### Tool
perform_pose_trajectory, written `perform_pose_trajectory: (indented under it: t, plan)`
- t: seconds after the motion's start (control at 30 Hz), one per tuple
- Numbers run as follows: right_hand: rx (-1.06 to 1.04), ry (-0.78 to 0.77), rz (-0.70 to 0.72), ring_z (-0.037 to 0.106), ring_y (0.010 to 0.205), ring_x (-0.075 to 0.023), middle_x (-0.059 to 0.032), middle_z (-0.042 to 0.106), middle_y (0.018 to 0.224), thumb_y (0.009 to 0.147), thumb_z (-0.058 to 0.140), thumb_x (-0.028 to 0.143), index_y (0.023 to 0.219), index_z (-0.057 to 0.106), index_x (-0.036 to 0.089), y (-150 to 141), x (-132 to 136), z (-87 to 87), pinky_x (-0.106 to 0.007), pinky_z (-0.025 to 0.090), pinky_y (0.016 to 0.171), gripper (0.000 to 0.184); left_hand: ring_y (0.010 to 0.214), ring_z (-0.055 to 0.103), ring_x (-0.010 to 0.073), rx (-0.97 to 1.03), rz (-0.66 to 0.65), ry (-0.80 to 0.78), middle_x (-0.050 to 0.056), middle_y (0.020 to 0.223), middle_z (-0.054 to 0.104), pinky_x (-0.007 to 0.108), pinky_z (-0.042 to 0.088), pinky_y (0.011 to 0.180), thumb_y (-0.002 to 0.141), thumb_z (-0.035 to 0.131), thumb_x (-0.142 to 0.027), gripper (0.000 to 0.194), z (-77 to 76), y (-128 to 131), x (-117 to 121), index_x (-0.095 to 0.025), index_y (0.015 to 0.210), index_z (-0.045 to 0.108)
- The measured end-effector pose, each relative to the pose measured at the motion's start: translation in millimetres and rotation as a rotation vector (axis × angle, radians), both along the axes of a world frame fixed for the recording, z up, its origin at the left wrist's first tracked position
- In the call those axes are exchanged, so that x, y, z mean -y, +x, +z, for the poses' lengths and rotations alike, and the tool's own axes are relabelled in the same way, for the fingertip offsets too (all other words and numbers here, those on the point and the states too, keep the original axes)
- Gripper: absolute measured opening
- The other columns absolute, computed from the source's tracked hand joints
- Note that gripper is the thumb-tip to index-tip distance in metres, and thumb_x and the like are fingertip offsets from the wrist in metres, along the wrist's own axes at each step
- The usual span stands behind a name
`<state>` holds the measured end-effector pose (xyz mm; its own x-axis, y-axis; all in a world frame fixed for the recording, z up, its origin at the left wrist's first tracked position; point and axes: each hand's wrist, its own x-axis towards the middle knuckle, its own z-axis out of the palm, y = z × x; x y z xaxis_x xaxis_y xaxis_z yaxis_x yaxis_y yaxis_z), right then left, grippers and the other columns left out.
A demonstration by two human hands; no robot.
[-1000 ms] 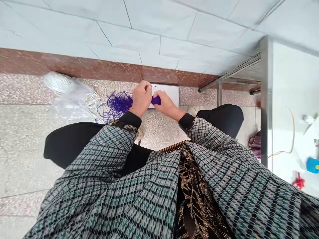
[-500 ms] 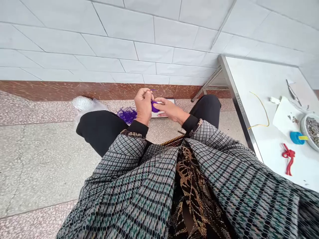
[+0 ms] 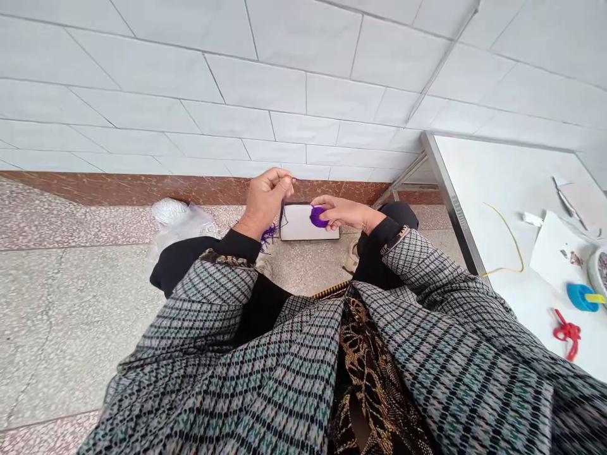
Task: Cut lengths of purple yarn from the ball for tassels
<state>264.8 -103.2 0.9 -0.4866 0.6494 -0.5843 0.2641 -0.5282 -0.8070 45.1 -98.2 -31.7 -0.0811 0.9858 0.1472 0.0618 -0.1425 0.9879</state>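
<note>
**purple yarn ball:** small, flat-looking little coil [image 3: 318, 217], held right over the white rectangular board [image 3: 309, 222], can't really tell if it's touching.

**left hand:** [image 3: 263, 203] fingers bunched up, thumb pinching a thin purple strand [image 3: 283, 213] up near the fingertips.

**right hand:** [image 3: 345, 213] not spread, thumb and fingertips pinching the ball from the side.

**loose purple tuft:** [image 3: 269, 235] a messy bit just under the left hand, partly hidden by it.

**what could go wrong:** honestly the strand's the weak spot. Too much tug and it could snap or slip out of the pinch, and if the ball slips it could drop and roll on the terrazzo floor [image 3: 85, 316]. The tuft could snag too.

**nearby on the floor:** a clear plastic bag [image 3: 183, 227] with a white bundle [image 3: 169, 212] in it.

**surface to the right:** white-topped [image 3: 478, 170], with yellow wire [image 3: 511, 243], a red knotted cord [image 3: 568, 333] and a blue cap [image 3: 581, 297].
</note>
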Motion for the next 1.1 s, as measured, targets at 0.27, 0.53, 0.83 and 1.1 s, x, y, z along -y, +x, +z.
perform_pose_trajectory:
  t: [0.27, 0.53, 0.83, 1.1]
  plan:
    - [-0.066, 0.123, 0.145, 0.073, 0.064, -0.0122, 0.0037, 0.077, 0.096, 0.089, 0.076, -0.001, 0.191, 0.029, 0.020, -7, -51, 4.6, -0.017, 0.056, 0.055, 0.114, 0.059, 0.057, 0.0144, 0.110, -0.206, -0.104, -0.002, 0.062, 0.060, 0.026, 0.051, 0.062, 0.084, 0.082, -0.034, 0.018, -3.4, 0, -23, -0.020, 0.081, 0.071]
    - [-0.163, 0.213, 0.113, 0.068, 0.067, -0.0090, 0.0030, 0.077, 0.099, 0.089, 0.078, -0.002, 0.175, 0.058, 0.022, -22, -83, -5.7, -0.016, 0.059, 0.062, 0.091, 0.067, 0.060, 0.0155, 0.165, -0.021, -0.076, 0.002, 0.075, 0.069, 0.026, 0.055, 0.062, 0.076, 0.083, -0.043, 0.025, -11.6, 1, -32, -0.021, 0.079, 0.070]
    - [-0.193, 0.303, 0.089, 0.062, 0.071, -0.0101, 0.0039, 0.074, 0.092, 0.091, 0.081, 0.005, 0.156, 0.074, 0.022, -28, -82, -2.4, -0.019, 0.056, 0.067, 0.067, 0.061, 0.053, 0.0143, 0.258, 0.031, -0.108, 0.000, 0.066, 0.062, 0.026, 0.045, 0.059, 0.071, 0.090, -0.049, 0.034, -21.7, -3, -39, -0.022, 0.074, 0.070]
    - [-0.136, 0.384, 0.039, 0.063, 0.071, -0.0083, 0.0015, 0.077, 0.101, 0.091, 0.080, 0.009, 0.136, 0.077, 0.018, -29, -80, 6.6, -0.019, 0.052, 0.068, 0.046, 0.059, 0.050, 0.0126, 0.347, 0.032, -0.122, 0.000, 0.063, 0.061, 0.025, 0.039, 0.059, 0.074, 0.087, -0.032, 0.017, -17.1, -1, -49, -0.021, 0.073, 0.074]
